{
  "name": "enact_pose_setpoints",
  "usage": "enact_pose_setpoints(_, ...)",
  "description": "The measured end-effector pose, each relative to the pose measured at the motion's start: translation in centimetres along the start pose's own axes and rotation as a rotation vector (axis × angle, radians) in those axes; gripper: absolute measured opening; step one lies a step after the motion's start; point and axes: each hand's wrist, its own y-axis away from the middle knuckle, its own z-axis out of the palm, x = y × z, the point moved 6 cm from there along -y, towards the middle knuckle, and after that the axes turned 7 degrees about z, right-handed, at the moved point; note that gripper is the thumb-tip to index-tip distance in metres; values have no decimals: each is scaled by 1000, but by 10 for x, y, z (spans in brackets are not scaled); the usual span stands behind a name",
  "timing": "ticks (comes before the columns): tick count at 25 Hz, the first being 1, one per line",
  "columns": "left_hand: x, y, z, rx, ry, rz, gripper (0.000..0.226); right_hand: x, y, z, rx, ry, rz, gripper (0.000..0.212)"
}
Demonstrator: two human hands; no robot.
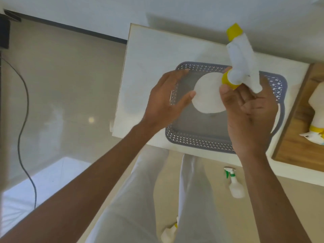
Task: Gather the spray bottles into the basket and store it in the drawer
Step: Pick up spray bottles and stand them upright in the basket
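Note:
A white spray bottle [208, 95] with a yellow collar and yellow nozzle hangs over the grey perforated basket [198, 138]. My right hand [250, 116] grips it at the neck, trigger head pointing away from me. My left hand [166, 99] is spread beside the bottle's round body, thumb tip at its edge. The basket sits on a white cabinet top [150, 55], and I see no other bottle inside it. A second yellow-collared bottle [317, 106] lies on a wooden board at the right. A green-trigger bottle [235, 185] lies on the floor. Another yellow one [170, 233] lies by my legs.
The wooden board [296, 149] abuts the white top's right end. A black cable [24, 102] runs across the beige floor on the left. My legs in light trousers [140, 199] stand close to the cabinet's front edge.

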Motion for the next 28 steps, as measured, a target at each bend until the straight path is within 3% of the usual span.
enact_pose_setpoints(2,9,6,7,91,-114,47,65,9,-2,2,131,28,-14,36)
enact_pose_setpoints(6,4,7,35,53,-184,-35,82,35,-5,19,244,66,1,38)
enact_pose_setpoints(10,-18,1,47,27,-253,-146,67,60,-12,32,223,179,1,37)
enact_pose_setpoints(15,-34,-2,60,-51,-273,-233,68,81,-17,37,209,289,-40,39)
enact_pose_setpoints(19,-38,-3,65,-75,-286,-210,66,87,-21,34,245,324,-54,40)
enact_pose_setpoints(23,-28,3,62,-76,-315,-208,72,86,-20,29,158,343,-16,49)
enact_pose_setpoints(26,0,31,41,101,-340,-193,65,82,-8,-4,208,305,53,59)
enact_pose_setpoints(28,44,57,32,274,-447,6,55,78,6,-49,349,227,105,60)
